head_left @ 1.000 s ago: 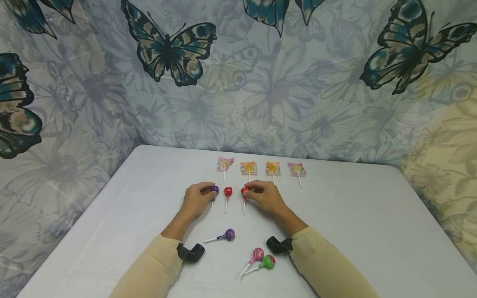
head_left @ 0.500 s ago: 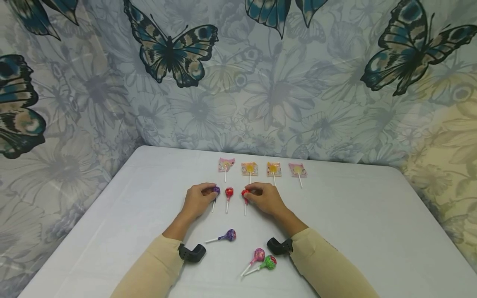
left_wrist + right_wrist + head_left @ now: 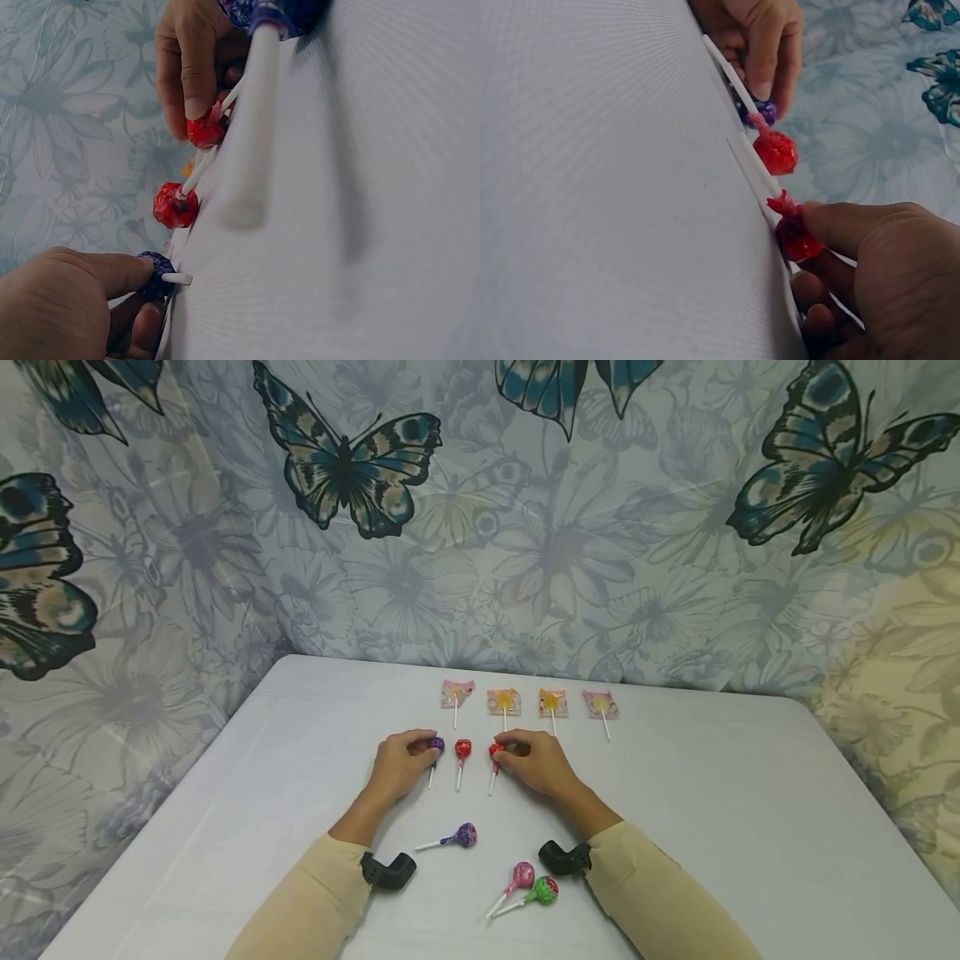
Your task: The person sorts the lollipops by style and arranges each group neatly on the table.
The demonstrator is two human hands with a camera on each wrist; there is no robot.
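My left hand (image 3: 400, 762) pinches the head of a purple lollipop (image 3: 156, 276) between thumb and fingers, its white stick pointing toward me on the table. To its right, a red lollipop (image 3: 462, 749) lies untouched between the two hands. My right hand (image 3: 537, 760) pinches the wrapped head of another red lollipop (image 3: 798, 234), with the stick also toward me. These three stand side by side in a row. Nearer me, a second purple lollipop (image 3: 466, 835) lies sideways. A pink lollipop (image 3: 523, 875) and a green lollipop (image 3: 546, 890) lie close together by the right forearm.
Along the back of the white table (image 3: 675, 810) runs a row of flat lollipops in clear wrappers: a pink one (image 3: 457, 692), an orange one (image 3: 503, 702), another orange one (image 3: 552, 702) and a pinkish one (image 3: 601, 703). A butterfly-patterned backdrop (image 3: 555, 560) rises behind.
The red lollipop's stick under my right hand has swung slightly to the left at its near end. Both hands keep their pinch; the whole view has shifted a little.
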